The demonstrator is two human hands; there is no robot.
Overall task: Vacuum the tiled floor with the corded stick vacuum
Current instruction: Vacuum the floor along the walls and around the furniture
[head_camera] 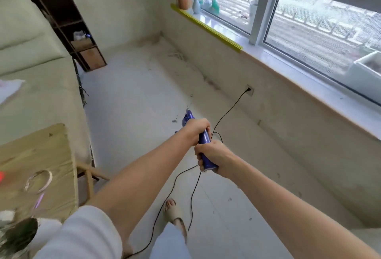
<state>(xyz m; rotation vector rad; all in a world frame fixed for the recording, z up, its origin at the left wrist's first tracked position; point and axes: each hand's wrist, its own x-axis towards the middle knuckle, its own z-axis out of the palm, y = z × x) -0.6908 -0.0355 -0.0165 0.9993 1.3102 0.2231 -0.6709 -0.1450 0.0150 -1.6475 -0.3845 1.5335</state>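
Note:
A blue stick vacuum (pixel 205 145) points away from me over the pale tiled floor (pixel 132 97); only its handle and upper body show. My left hand (pixel 194 129) grips the handle higher up and my right hand (pixel 212 155) grips its near end. The black cord (pixel 228 110) runs from a wall socket (pixel 249 90) to the handle, then loops down across the floor past my sandalled foot (pixel 175 215). The vacuum's floor head is hidden behind my hands. Dark specks of dirt (pixel 174 121) lie on the tiles ahead.
A pale green sofa (pixel 37 77) lines the left side, with a wooden table (pixel 37 168) in front of it. A dark shelf unit (pixel 78 38) stands in the far corner. The low wall under the windowsill (pixel 288 68) borders the floor on the right.

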